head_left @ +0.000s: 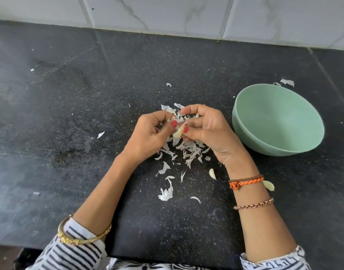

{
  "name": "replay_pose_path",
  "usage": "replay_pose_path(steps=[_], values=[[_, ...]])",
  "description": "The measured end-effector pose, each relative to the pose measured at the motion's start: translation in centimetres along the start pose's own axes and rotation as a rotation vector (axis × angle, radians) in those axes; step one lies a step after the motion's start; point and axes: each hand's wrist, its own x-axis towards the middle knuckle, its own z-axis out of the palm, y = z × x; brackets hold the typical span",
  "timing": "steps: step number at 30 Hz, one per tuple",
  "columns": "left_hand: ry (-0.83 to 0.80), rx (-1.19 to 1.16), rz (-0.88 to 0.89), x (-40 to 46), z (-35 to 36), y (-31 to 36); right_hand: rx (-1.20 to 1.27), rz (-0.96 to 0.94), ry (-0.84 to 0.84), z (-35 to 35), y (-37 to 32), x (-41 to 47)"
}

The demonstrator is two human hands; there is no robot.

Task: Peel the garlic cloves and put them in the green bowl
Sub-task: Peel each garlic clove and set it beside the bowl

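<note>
Both hands meet over the middle of the black counter. A pale garlic clove [177,133] sits between them, pinched by the thumb and fingers of my left hand [147,133] and of my right hand [206,131]. A strip of skin curls off the clove's top. The green bowl [245,133] stands to the right of my right hand, and the part of its inside that I see holds nothing. Two more cloves lie on the counter by my right wrist, one [212,173] to its left and one [268,185] to its right.
White garlic skins [188,151] are heaped under the hands, and more skins [166,194] trail toward me. A few flakes [287,82] lie behind the bowl. A tiled wall [167,14] bounds the counter at the back. The counter's front edge runs under my forearms.
</note>
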Motion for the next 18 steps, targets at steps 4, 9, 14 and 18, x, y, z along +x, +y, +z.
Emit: replay_pose_path(steps=[4, 9, 14, 18], values=[[0.104, -0.033, 0.031, 0.1, 0.2, 0.0, -0.044, 0.080, -0.036, -0.1, -0.1, -0.1], [0.360, -0.023, -0.038, 0.5, -1.2, -0.1, -0.078, 0.008, 0.065, 1.7, 0.1, 0.3], [0.218, 0.290, -0.079, 0.3, -0.4, -0.8, -0.176, -0.214, 0.341, 1.9, 1.1, 0.6], [0.253, 0.389, 0.014, 0.4, -0.4, -1.6, -0.283, -0.384, 0.489, 1.9, 1.8, 0.9]])
